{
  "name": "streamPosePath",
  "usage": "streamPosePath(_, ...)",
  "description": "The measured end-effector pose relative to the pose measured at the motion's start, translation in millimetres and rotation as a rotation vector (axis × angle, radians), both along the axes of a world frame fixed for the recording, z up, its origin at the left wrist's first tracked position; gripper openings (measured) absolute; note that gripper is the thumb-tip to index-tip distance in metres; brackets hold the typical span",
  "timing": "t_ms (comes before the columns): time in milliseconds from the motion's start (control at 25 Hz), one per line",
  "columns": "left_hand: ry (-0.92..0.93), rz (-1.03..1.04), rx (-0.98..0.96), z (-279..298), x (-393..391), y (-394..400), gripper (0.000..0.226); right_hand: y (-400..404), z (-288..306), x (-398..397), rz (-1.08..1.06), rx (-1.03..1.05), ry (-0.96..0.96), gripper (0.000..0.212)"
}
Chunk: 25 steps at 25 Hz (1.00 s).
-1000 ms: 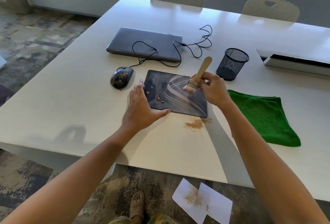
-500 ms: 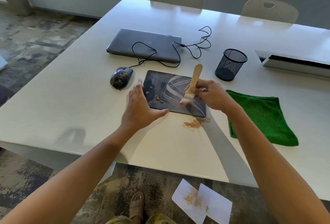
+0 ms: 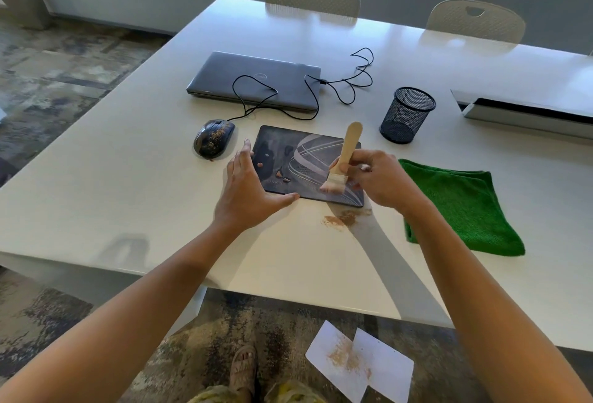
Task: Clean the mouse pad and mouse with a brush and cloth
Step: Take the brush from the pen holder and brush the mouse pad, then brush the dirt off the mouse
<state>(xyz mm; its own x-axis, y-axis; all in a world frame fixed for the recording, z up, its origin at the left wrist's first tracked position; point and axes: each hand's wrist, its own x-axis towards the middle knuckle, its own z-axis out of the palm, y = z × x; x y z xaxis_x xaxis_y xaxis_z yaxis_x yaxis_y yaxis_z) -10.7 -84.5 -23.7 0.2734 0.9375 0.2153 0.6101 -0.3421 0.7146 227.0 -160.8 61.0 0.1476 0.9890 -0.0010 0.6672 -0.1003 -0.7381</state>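
**While the brush works the pad, the mouse waits**

As the right hand [image 3: 373, 178] grips the brush [image 3: 341, 165], bristles on the mouse pad [image 3: 308, 158] near swept dust [image 3: 340, 219], the left hand [image 3: 247, 191] lies flat, fingers straight, pinning the pad's corner. Crumbs [image 3: 279, 174] between both hands likely go next; the dusty mouse [image 3: 213, 138] beyond the left, the cloth [image 3: 459, 203] beside the right

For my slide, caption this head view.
Right hand brushes dirt off the mouse pad while the left hand steadies it.
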Motion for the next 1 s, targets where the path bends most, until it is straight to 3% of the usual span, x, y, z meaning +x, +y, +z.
streamPosePath(120,-0.002,-0.006,-0.004,1.5,-0.3,-0.5,0.137,-3.1,-1.3,-4.0,-0.095,0.101,0.012,0.017)
streamPosePath(320,-0.066,0.003,-0.029,4.6,-1.4,-1.9,0.137,-8.7,-2.4,-4.4,0.009,-0.044,0.022,0.022)
streamPosePath(680,-0.181,-0.021,-0.082,5.5,-15.5,-2.6,0.133,-9.8,-10.5,-27.8,-0.032,0.078,0.032,0.018)
streamPosePath(1000,-0.241,-0.005,-0.099,9.3,-16.1,-4.3,0.107,3.6,-15.6,-68.1,-0.023,0.171,-0.014,0.019)
